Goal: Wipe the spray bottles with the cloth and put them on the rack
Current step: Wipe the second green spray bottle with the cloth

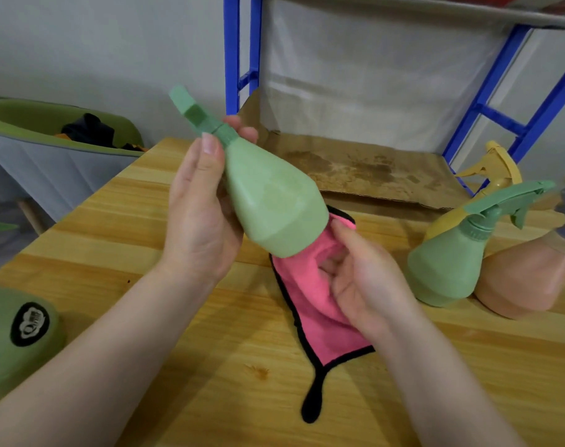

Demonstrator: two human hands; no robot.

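The left hand has its grip round the neck and shoulder of a pale green spray bottle, thumb on the near side and fingertips showing past the far side, so the bottle is held clear of the bench and tilted, its darker green spray head pointing up and away to the left, its flat base down toward the right. Just below that base the right hand holds a pink cloth with black edging; its fingers are curled into the cloth's folds, and the cloth touches the bottle's bottom edge while its lower part and a black loop trail onto the wood. The bottle looks matt and opaque, wide at the base and tapering to a ribbed collar. To the right of the cloth hand stand three more bottles close together: a green one, a peach one beside it and a yellow one behind. The bench is light, striped wood. Beyond the held bottle lies stained brown cardboard on the lowest shelf of a blue metal rack. Left of the bottle hand are a green tub and a green cushion against a grey wall.
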